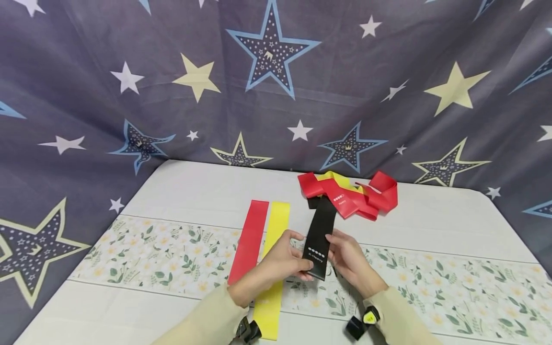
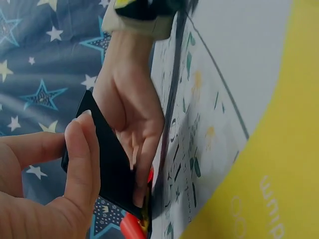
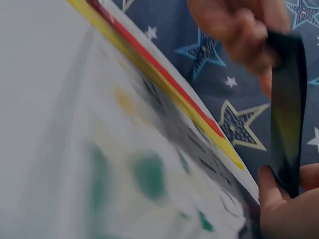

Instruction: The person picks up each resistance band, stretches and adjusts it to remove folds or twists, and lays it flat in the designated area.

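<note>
One black band (image 1: 321, 230), pinched from two sides

My left hand (image 1: 282, 261) has the near end of the band between thumb and fingers, the thumb on top, just beside the white "X-Heavy" print and its row of five dots. My right hand (image 1: 350, 261) pinches the right edge a little farther up, thumb on top as well. The band slants away from me over the floral strip (image 1: 151, 254) of the white table (image 1: 108, 311), and its far part reaches a loose heap (image 1: 347, 206) of red, yellow and black bands, where a red piece marked with dots laps across it.

To the left of my hands, a red band (image 1: 249, 239) lies flat, and just beside it a yellow band (image 1: 278, 220) runs toward me, passing beneath my left wrist. Both wrists carry a small black device (image 1: 357, 327). Behind the table hangs a dark cloth (image 1: 345, 72) printed with stars.
</note>
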### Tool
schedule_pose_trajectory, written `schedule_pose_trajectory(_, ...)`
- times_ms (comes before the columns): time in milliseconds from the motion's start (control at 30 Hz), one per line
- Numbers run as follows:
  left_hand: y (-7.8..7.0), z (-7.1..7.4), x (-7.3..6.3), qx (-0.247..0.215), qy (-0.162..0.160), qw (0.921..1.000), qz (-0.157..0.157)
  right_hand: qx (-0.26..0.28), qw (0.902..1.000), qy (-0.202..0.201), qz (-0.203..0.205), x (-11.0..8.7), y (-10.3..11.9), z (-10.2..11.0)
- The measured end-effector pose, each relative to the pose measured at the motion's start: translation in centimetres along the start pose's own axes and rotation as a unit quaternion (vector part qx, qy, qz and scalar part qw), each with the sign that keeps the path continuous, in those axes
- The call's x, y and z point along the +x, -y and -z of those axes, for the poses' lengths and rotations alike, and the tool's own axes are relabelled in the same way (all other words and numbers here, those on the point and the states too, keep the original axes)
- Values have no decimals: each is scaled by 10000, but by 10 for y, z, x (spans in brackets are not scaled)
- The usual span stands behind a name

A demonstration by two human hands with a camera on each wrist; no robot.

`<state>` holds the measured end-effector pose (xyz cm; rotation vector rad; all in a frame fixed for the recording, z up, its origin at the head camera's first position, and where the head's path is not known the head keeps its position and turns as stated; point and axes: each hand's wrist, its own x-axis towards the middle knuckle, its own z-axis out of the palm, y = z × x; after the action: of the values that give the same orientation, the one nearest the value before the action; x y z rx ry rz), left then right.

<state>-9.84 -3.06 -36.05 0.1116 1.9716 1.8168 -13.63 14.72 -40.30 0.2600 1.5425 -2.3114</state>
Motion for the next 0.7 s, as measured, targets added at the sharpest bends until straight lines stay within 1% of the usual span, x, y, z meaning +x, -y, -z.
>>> schedule_pose_trajectory(100, 4, -3, -4, -101, 12, 9999, 95, -166, 9998, -119, 82, 13, 5, 3)
schedule_pose_trajectory(233, 9, -7, -9, -211, 164, 9993, 273, -262, 9994, -224, 95, 27, 12, 7)
schedule_pose_trajectory(333, 10, -9, -13, -171, 315, 9986, 380, -406, 9989, -234, 70, 36, 19, 10)
schedule_pose_trajectory(433, 8, -10, -17, -102, 464, 9978, 468, -533, 9983, -216, -76, 42, 26, 12)
schedule_pose_trajectory(600, 7, -10, -24, -84, 677, 9962, 541, -660, 9960, -403, -454, 52, 36, 11)
schedule_pose_trajectory(700, 7, -10, -29, -66, 858, 9949, 523, -689, 9958, -413, -429, 56, 39, 10)
